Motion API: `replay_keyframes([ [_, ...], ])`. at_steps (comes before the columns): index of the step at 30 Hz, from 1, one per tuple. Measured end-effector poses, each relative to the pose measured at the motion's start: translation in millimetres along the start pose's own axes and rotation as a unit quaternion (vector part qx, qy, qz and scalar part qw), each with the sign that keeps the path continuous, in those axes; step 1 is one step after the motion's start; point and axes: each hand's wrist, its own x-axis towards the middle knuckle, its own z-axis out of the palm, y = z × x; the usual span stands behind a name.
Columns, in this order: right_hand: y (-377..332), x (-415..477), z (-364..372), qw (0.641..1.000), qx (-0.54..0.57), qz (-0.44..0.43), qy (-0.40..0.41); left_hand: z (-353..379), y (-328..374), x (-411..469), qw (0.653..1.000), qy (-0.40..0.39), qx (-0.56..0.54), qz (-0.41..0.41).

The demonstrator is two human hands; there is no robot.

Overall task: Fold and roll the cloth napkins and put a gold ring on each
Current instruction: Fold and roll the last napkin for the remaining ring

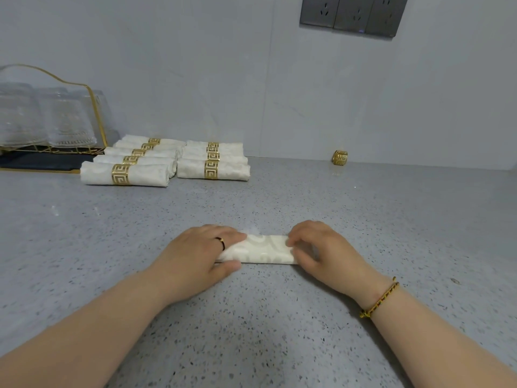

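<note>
Near the front of the grey speckled counter (279,197), lying crosswise: a white patterned napkin (265,249), rolled into a short flat tube. Gripped at both ends. Over the left end, the left hand (201,253), with fingers on top and thumb against the near side, curled round the roll. On the right end, the right hand (324,247), with fingertips bent and pinching the cloth. On one left finger, a dark band; on the right wrist, a braided bracelet (380,299).

Farther back on the left, two rows of finished rolls (140,175), side by side and nearly touching, each roll with a gold band around its middle. Behind them, at the left edge, a gold wire rack (92,107) with clear glasses, somewhat blurred.

At the back right, close to the wall, one loose gold ring (340,157), well apart from the napkin and from the rolls. High on the wall, grey sockets (354,15).
</note>
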Motion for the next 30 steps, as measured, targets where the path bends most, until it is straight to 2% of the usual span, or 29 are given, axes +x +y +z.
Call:
replay_keyframes([
  [4, -2.8, -2.7, -6.4, 0.996, -0.011, 0.015, -0.083, -2.8, 2.9, 0.1, 1.0, -0.008, 0.007, -0.014],
  [8, -9.9, -3.4, -8.1, 0.997, -0.013, 0.02, -0.069, -8.8, 0.0, -0.9, 1.0, 0.003, 0.009, -0.001],
  [15, -10.9, 1.4, -5.7, 0.979, 0.161, 0.11, -0.051, -8.1, 5.6, 2.8, 0.999, 0.031, 0.004, -0.022],
  [23, -4.2, 10.4, 4.8, 0.964, 0.19, 0.187, -0.015, -3.1, 39.0, 30.8, 0.999, 0.015, 0.016, 0.036],
  [26, 4.5, 8.3, 7.4, 0.975, 0.153, 0.162, 0.01, 4.1, 38.7, 37.5, 0.999, 0.012, 0.011, 0.038],
  [28, 7.0, 5.7, 2.4, 0.995, 0.043, 0.063, 0.059, 5.8, 36.0, 36.8, 0.999, 0.012, 0.003, 0.042],
  [30, 10.5, 1.8, -1.5, 0.996, -0.056, -0.034, 0.066, 6.6, 34.6, 36.6, 0.999, 0.011, -0.003, 0.047],
])
